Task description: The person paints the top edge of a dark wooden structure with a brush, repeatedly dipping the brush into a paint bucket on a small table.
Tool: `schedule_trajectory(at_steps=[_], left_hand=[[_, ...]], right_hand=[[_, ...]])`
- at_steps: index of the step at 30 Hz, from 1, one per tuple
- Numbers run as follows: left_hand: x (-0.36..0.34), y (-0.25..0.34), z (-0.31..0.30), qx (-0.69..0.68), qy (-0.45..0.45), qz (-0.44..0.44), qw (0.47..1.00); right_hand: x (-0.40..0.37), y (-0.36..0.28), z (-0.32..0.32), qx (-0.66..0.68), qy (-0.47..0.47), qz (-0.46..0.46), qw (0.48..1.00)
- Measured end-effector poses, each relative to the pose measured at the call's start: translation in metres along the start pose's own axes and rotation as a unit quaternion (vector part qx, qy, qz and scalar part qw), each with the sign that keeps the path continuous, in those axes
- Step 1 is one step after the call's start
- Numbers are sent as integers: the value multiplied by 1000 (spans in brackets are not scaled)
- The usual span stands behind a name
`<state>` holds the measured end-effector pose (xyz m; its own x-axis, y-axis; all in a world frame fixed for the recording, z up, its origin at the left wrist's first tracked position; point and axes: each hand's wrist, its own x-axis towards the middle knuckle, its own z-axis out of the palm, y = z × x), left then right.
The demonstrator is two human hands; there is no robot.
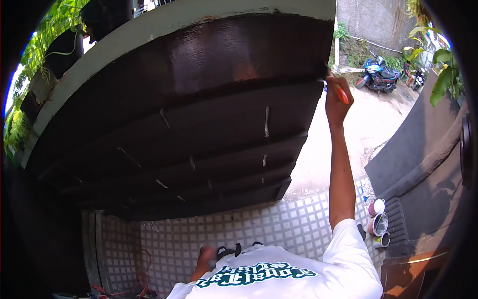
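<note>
My right hand (338, 99) is raised at the right edge of a dark brown panel (224, 55), its fingers closed on a brush with an orange handle (342, 94). The brush's dark head touches or nearly touches the panel's edge; which of the two I cannot tell. Part of the brown surface looks glossy and wet, with a reddish patch near its lower border. Down at the lower left, beside the white shirt (279, 271), my left hand (206, 254) is small and blurred, and its fingers cannot be made out.
Several paint containers (379, 224) stand on the tiled floor (239, 231) at the lower right. A parked motorcycle (379, 74) is at the upper right. Potted plants (59, 50) line the ledge at the upper left. Ridged dark boards lie below the panel.
</note>
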<state>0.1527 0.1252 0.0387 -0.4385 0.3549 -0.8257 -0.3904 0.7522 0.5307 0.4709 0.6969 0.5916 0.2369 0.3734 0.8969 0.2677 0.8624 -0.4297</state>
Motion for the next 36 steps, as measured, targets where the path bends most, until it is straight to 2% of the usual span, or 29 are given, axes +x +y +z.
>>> schedule_trajectory(at_steps=[1, 4, 7, 8, 14, 17, 20, 24, 27, 31, 34, 36], left_hand=[[6, 4, 0, 7, 3, 0, 1000], [24, 7, -5, 11, -3, 7, 1000], [22, 6, -12, 13, -2, 14, 1000], [19, 6, -16, 16, 1, 16, 1000], [8, -27, -53, -36, 27, -2, 999], [0, -47, -74, -125, 27, -49, 991], [0, -73, -94, -180, 38, -42, 982], [-25, -81, -119, -199, 63, -32, 977], [-34, -88, -129, -201, 74, -39, 976], [-40, -98, -146, -195, 51, -40, 979], [-30, -94, -158, -165, 44, -48, 984], [-19, -92, -167, -136, 40, -51, 989]], right_hand=[[4, -1, -1, -18, 35, -11, 999], [-9, -5, 9, -101, 8, -16, 995], [-35, -44, 47, -100, -34, -32, 994], [-42, -58, 61, -83, -27, -58, 995], [-81, -146, 123, 12, -69, -44, 997], [-108, -181, 154, 52, -92, -60, 993], [-133, -223, 188, 132, -112, -74, 982], [-166, -267, 239, 241, -136, -52, 960], [-181, -294, 263, 319, -167, 1, 933], [-188, -305, 267, 366, -198, 63, 907], [-171, -276, 246, 298, -159, 15, 941], [-157, -264, 223, 257, -137, 69, 954]])
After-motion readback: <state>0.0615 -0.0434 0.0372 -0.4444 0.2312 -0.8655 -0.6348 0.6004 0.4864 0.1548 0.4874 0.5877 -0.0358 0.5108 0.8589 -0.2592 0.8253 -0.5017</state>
